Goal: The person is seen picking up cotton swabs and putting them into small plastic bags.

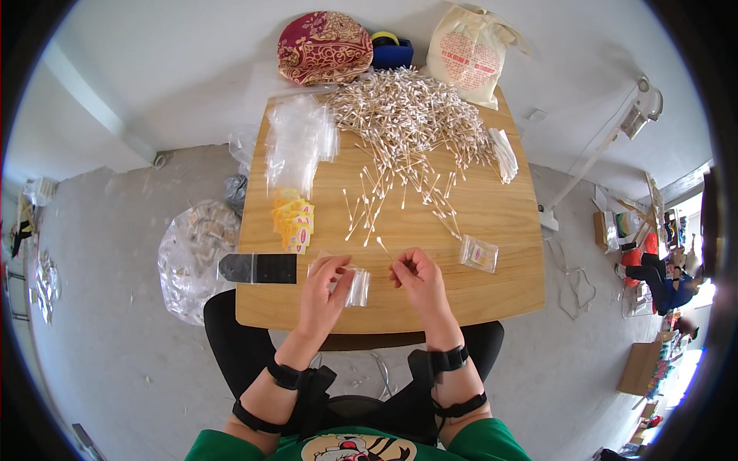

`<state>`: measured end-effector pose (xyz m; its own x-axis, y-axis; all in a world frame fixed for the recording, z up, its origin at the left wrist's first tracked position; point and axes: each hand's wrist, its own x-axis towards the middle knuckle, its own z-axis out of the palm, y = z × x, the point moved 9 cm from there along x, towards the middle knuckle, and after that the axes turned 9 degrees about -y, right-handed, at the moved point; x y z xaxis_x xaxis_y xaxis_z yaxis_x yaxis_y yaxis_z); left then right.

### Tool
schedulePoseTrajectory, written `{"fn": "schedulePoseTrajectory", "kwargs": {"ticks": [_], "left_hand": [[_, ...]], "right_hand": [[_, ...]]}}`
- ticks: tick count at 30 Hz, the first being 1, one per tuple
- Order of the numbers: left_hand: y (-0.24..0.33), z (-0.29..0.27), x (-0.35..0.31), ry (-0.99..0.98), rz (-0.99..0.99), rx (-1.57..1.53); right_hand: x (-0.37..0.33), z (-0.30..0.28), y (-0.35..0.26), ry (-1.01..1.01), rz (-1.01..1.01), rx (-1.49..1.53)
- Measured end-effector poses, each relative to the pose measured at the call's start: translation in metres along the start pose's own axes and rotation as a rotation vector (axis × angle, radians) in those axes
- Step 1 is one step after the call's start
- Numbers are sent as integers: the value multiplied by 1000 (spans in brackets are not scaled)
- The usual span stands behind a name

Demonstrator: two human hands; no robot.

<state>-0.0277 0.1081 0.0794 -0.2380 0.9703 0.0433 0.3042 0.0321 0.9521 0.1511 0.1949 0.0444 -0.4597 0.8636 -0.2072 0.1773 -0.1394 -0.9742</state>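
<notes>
Fingers [400, 269] of the right hand [419, 278] pinch a cotton swab [380, 241] (left hand [324, 289] over clear bags [357, 289], grip unclear).

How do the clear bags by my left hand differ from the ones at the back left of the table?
The near bags make a small pile; the far bags cover a larger area.
The left hand is over the near bags; no hand is at the far bags.
The near bags lie toward the front edge, the far bags beside the swab heap.
Both look like clear plastic.
</notes>
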Motion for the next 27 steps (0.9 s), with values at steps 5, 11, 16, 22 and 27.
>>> {"fn": "schedulePoseTrajectory", "kwargs": {"ticks": [5, 11, 16, 22, 27], "left_hand": [[7, 21, 2, -98, -140, -663], [-2, 19, -25, -178, -252, -465], [-53, 17, -85, -226, -409, -366], [-81, 83, -139, -723, -556, -16], [-184, 93, -143, -532, -407, 228]], "right_hand": [[-34, 35, -22, -165, 110, 256], [-77, 19, -3, -163, 210, 166], [-131, 13, 87, -497, 538, -79], [-140, -23, 186, -107, 472, -553], [-113, -13, 87, -312, 300, 122]]}}
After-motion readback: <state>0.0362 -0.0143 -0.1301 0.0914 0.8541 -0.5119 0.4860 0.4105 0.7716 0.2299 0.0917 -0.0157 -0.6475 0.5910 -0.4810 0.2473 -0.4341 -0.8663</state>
